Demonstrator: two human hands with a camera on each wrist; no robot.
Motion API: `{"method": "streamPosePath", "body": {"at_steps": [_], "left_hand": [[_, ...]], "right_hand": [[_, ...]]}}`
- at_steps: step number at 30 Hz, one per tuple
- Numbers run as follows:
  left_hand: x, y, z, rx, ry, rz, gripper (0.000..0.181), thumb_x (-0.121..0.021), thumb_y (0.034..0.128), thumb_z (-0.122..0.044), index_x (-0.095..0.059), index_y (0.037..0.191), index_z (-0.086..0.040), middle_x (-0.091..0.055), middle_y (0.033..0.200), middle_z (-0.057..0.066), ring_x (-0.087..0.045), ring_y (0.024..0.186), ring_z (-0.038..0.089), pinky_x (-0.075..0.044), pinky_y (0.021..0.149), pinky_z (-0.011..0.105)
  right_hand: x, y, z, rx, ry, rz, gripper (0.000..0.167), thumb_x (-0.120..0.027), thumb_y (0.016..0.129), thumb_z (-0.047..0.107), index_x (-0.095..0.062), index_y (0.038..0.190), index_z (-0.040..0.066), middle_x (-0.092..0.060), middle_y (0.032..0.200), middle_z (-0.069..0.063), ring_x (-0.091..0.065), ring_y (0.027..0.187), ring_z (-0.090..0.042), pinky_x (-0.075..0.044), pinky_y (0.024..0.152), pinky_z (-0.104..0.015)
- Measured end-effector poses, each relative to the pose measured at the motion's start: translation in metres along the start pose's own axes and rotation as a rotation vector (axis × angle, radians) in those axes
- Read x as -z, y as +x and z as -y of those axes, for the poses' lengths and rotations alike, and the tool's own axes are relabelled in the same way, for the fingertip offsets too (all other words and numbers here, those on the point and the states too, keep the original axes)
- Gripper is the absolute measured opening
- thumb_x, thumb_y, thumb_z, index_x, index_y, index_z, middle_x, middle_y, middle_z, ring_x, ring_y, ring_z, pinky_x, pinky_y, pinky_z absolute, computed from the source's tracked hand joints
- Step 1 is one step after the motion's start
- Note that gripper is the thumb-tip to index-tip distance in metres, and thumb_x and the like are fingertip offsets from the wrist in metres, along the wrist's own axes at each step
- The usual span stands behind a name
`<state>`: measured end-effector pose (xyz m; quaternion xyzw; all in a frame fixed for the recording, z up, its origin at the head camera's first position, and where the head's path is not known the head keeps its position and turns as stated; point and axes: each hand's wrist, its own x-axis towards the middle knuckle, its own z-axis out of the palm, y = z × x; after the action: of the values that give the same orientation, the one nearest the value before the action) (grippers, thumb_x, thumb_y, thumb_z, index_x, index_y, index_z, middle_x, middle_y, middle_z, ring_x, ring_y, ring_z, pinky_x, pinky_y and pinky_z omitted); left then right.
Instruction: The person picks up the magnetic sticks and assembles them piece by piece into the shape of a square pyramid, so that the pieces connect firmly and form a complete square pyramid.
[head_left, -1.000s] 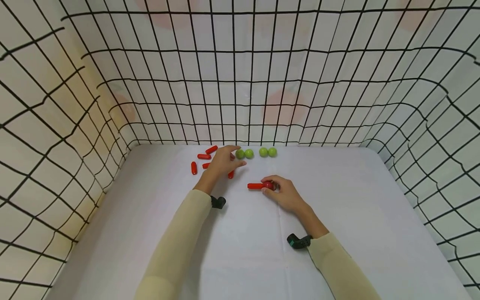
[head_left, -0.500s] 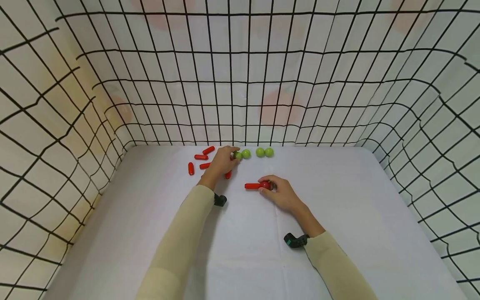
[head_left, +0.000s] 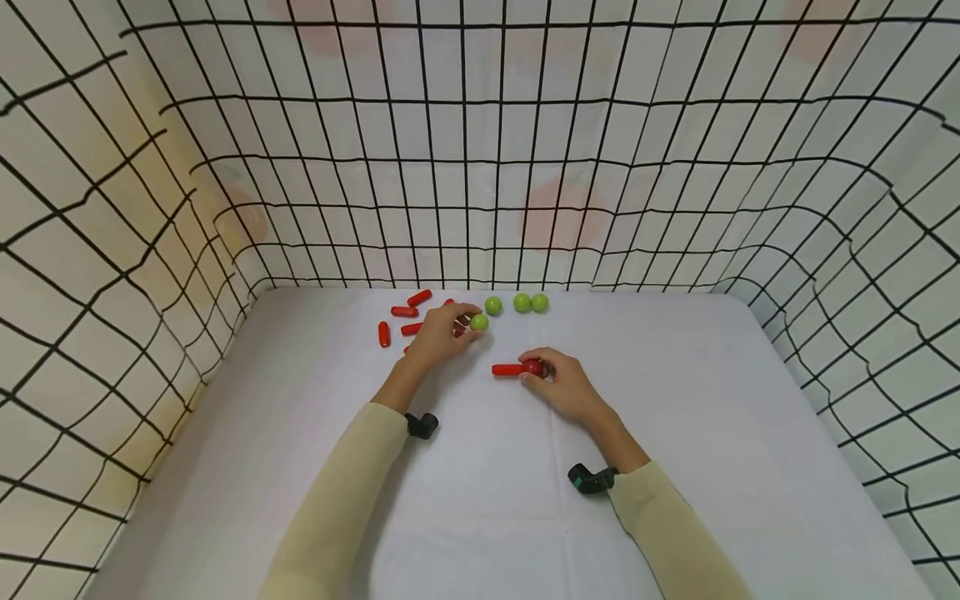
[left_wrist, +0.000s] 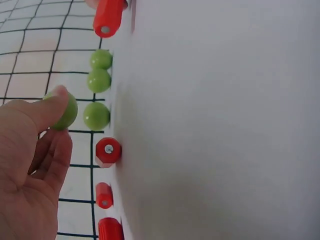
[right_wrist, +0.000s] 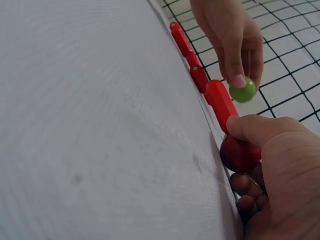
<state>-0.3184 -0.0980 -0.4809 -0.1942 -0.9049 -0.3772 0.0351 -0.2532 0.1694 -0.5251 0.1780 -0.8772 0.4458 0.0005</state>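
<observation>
My left hand (head_left: pixel 441 332) pinches a small green ball (head_left: pixel 479 322) between thumb and fingers. In the left wrist view that ball (left_wrist: pixel 71 110) is held apart from the other green balls (left_wrist: pixel 96 116). Nearer to me, my right hand (head_left: pixel 567 389) grips a dark red ball (head_left: pixel 533 367) at the end of a red faceted stick (head_left: pixel 507 370), which points left. The right wrist view has the thumb where the red stick (right_wrist: pixel 220 102) meets the red ball (right_wrist: pixel 239 154); whether the two are joined I cannot tell.
Three green balls (head_left: pixel 521 302) lie at the back of the white table (head_left: pixel 480 500). Several short red sticks (head_left: pixel 384 333) are scattered left of and behind my left hand, which partly hides some. Black wire mesh (head_left: pixel 480 183) stands at the back and both sides.
My left hand has closed its thumb and fingers on the leftmost green ball and drawn it towards me, away from its neighbour. The right hand keeps its hold, nearly still.
</observation>
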Motion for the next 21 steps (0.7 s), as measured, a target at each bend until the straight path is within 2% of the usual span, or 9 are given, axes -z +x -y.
{"method": "streamPosePath", "body": {"at_steps": [4,9,16,21], "left_hand": [[0.001,-0.021,0.000,-0.014,-0.062,0.000,0.037,-0.082,0.0899,-0.023,-0.070,0.124,-0.012,-0.072,0.109,0.003,-0.069,0.100,0.022,-0.061,0.092,0.035],[0.000,-0.040,0.004,-0.013,-0.132,0.052,0.039,-0.085,0.0870,-0.022,-0.068,0.121,-0.012,-0.072,0.110,0.001,-0.068,0.100,0.019,-0.060,0.095,0.034],[-0.008,-0.050,0.009,-0.044,-0.175,0.150,0.042,-0.085,0.0870,-0.021,-0.072,0.127,-0.016,-0.074,0.112,-0.003,-0.070,0.101,0.014,-0.059,0.095,0.030],[-0.014,-0.054,0.012,-0.043,-0.160,0.164,0.039,-0.085,0.0869,-0.026,-0.073,0.124,-0.019,-0.074,0.106,-0.005,-0.069,0.097,0.010,-0.059,0.092,0.028]], "right_hand": [[0.000,0.000,-0.001,0.000,-0.003,-0.013,0.028,-0.073,0.097,0.025,-0.070,0.124,0.020,-0.066,0.106,-0.001,-0.054,0.095,-0.020,-0.047,0.082,-0.033],[0.000,0.000,-0.004,0.001,-0.003,-0.022,0.028,-0.073,0.096,0.026,-0.070,0.124,0.019,-0.065,0.104,-0.002,-0.053,0.093,-0.020,-0.046,0.079,-0.032],[0.001,0.001,-0.005,0.010,0.004,-0.047,0.027,-0.074,0.096,0.023,-0.070,0.122,0.019,-0.064,0.100,-0.002,-0.053,0.091,-0.021,-0.046,0.077,-0.031],[-0.001,-0.001,-0.005,-0.008,0.010,-0.037,0.028,-0.073,0.096,0.024,-0.070,0.124,0.019,-0.065,0.102,-0.001,-0.054,0.092,-0.020,-0.047,0.079,-0.031]]}}
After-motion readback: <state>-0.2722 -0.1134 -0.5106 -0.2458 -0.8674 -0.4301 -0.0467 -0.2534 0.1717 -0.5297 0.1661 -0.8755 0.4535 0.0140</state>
